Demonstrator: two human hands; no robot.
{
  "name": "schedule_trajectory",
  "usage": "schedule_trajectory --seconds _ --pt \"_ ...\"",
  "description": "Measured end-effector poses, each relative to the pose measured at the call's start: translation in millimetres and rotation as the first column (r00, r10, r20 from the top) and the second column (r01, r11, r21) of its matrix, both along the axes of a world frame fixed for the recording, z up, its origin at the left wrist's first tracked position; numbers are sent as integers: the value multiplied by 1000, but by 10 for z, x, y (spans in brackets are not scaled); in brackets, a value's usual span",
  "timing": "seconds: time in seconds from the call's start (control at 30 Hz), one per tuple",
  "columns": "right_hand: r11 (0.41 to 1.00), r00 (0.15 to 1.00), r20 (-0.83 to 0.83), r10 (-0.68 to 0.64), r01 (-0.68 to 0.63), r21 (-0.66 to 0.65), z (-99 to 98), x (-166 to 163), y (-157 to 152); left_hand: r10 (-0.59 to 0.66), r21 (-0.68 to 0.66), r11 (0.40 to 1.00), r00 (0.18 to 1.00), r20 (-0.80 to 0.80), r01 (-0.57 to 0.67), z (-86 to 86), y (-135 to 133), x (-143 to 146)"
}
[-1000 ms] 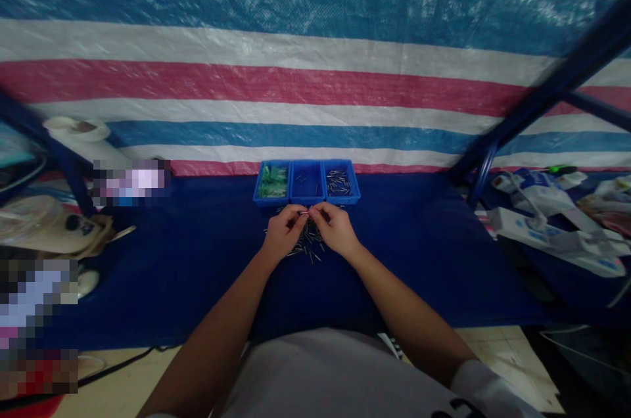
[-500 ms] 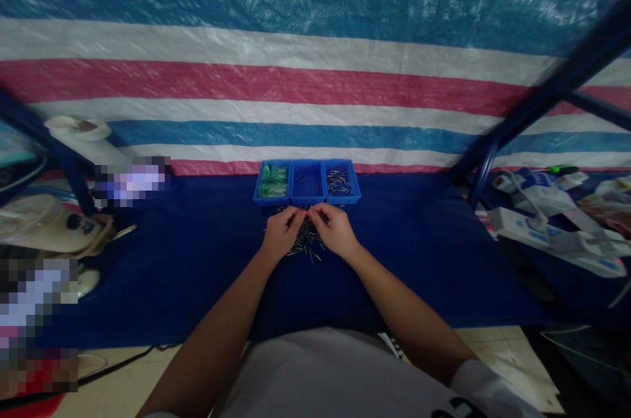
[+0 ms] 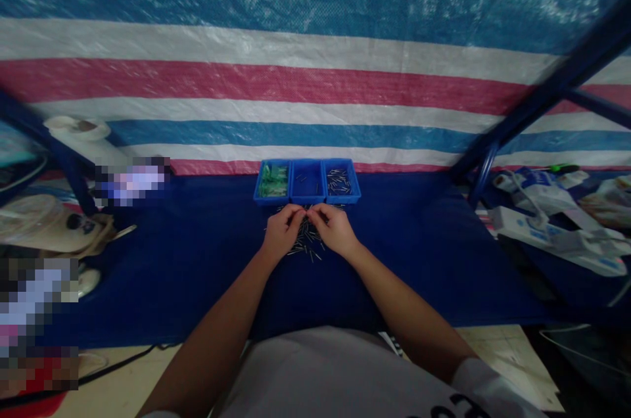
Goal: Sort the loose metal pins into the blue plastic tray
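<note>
My left hand point(image 3: 282, 231) and my right hand point(image 3: 334, 229) meet fingertip to fingertip over a loose pile of thin metal pins point(image 3: 308, 238). Both are closed in a pinch; whatever sits between the fingertips is too small to make out. Just beyond them stands a blue tray point(image 3: 307, 200) with three compartments. Small green packets point(image 3: 274, 181) fill its left one. A few thin pins lie in the middle one, and many short metal pins point(image 3: 338, 183) are in the right one.
A dark blue cloth point(image 3: 404, 254) covers the table, with a striped tarp point(image 3: 315, 86) behind. To the right are a white power strip point(image 3: 522, 227) and plastic bags. On the left stand a white roll point(image 3: 83, 142) and a tub point(image 3: 42, 227). Blue frame bars point(image 3: 547, 92) flank both sides.
Almost nothing differs. Both hands stay pinched together over the pile, with only a very slight shift of the fingers.
</note>
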State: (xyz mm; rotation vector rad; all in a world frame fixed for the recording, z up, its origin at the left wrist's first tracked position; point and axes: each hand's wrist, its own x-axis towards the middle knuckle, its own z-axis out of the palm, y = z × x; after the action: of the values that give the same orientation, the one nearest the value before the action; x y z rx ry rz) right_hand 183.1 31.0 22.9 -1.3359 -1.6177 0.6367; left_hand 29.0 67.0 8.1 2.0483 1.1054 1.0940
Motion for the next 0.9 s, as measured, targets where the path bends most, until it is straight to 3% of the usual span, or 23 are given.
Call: schedule_trajectory --seconds 0.4,0.73,0.9 --pt "1000 1000 29 10 -11 20 57 15 -11 117 -36 992 993 -10 -117 24 4 -19" --pt "998 994 -106 -14 7 -60 -27 28 27 40 -81 996 995 89 -33 -39 10 -6" --pt "999 999 -39 -6 4 -47 6 24 14 57 -64 996 998 30 -55 -33 8 -5"
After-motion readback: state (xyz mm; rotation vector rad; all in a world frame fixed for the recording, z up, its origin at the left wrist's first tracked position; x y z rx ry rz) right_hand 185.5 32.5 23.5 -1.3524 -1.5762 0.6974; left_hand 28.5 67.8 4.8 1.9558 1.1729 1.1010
